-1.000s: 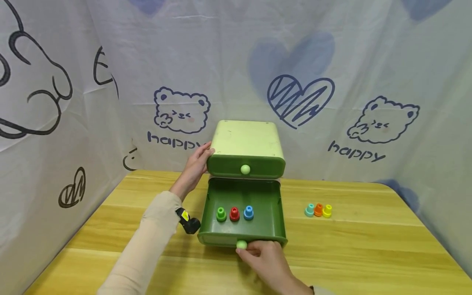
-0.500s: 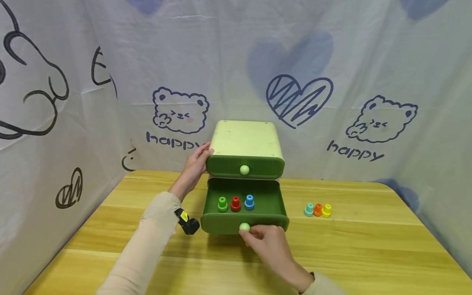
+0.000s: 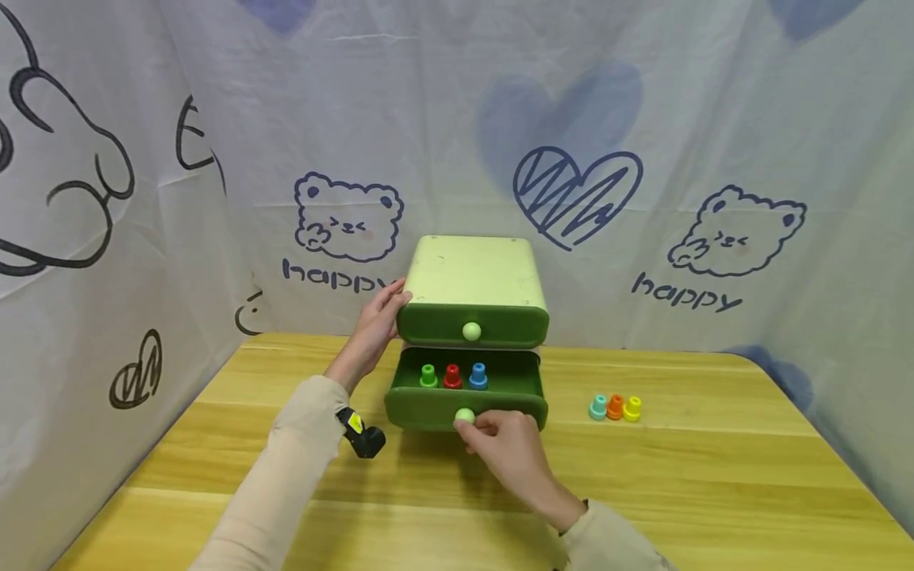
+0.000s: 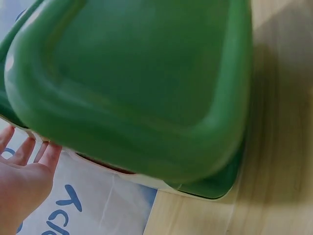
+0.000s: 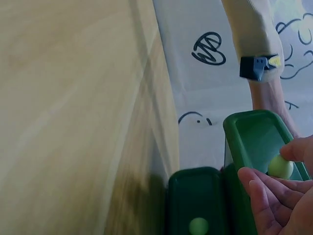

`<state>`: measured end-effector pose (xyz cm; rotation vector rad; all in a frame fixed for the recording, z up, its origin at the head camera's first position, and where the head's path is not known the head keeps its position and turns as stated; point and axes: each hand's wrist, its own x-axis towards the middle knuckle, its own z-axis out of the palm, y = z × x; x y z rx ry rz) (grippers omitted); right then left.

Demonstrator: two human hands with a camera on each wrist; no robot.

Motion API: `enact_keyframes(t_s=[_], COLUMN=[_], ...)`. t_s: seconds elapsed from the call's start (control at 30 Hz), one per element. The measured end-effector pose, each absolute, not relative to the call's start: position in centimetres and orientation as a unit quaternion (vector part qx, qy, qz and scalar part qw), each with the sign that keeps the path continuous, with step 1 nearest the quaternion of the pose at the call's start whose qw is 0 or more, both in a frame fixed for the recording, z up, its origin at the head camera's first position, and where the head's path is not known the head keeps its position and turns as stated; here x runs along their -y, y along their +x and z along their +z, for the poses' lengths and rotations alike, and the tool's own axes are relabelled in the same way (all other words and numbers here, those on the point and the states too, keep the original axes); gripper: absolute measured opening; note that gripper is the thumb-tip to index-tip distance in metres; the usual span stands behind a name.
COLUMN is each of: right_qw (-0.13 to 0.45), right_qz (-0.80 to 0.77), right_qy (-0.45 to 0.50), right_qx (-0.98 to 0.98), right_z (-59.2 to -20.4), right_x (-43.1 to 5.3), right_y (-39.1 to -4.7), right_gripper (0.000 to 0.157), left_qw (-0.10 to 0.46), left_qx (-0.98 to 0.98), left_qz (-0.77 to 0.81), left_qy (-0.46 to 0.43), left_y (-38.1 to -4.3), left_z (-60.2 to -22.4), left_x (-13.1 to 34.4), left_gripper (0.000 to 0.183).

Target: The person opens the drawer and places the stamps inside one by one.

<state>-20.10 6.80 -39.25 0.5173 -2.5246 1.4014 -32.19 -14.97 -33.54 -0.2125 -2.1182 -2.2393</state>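
Right hand (image 3: 510,450) pinches the lower knob (image 3: 464,415) between thumb and fingers; likely because that's the 1 handle for sliding the lower drawer (image 3: 421,408) straight. Left hand (image 3: 377,321) isn't clenched: fingers lie fairly straight against the left side of the cabinet (image 3: 474,270), probably bracing it so it doesn't shift on the table (image 3: 714,476).

Lower drawer sits under the upper drawer (image 3: 428,325), partly out. Inside: 3 pegs upright in 1 row, green peg (image 3: 428,377), red peg (image 3: 453,377), blue peg (image 3: 478,377), left to right. Upper drawer is closed, contents hidden.

3 more on the table, right of the cabinet, close together: teal peg (image 3: 598,408), orange peg (image 3: 615,408), yellow peg (image 3: 631,409). Neither hand is on those.
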Motion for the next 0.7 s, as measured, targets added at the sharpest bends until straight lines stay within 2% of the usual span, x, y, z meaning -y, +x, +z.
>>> enact_keyframes(t_s=[0.2,0.7], right_qw=[0.117,0.093], right_qz=[0.488,0.505], right_qy=[0.172,0.159], right_qx=[0.847,0.844], right_z=[-39.1,-38.6], right_x=[-7.1,-7.0], right_y=[-21.7,-25.2], right_gripper=[0.027,0.029], left_qw=[0.024,0.023], left_qx=[0.68,0.68], left_qz=[-0.729,-0.729], left_qy=[-0.071,-0.069], left_y=[-32.3,-32.4], left_z=[-33.4,-33.3], left_x=[14.8,14.8], left_gripper=[0.06,0.06])
